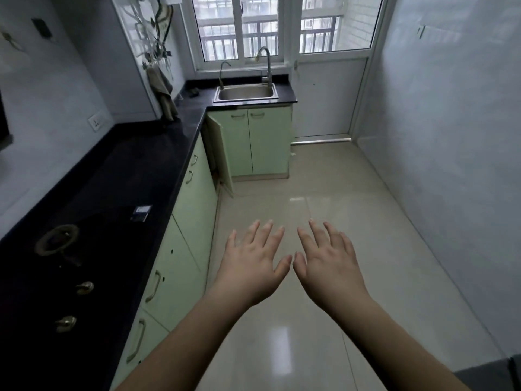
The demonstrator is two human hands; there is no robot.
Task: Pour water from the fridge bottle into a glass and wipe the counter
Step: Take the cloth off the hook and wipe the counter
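two flat hands, left hand (251, 262) and right hand (327, 261), beside glossy black counter (118, 176).

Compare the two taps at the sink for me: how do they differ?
The right tap is taller and thicker, standing at the back right corner of the sink. The left tap is shorter and thinner, standing at the back left corner. The right tap's spout arches left; the left tap's spout arches right. Both are metal goosenecks below the window.
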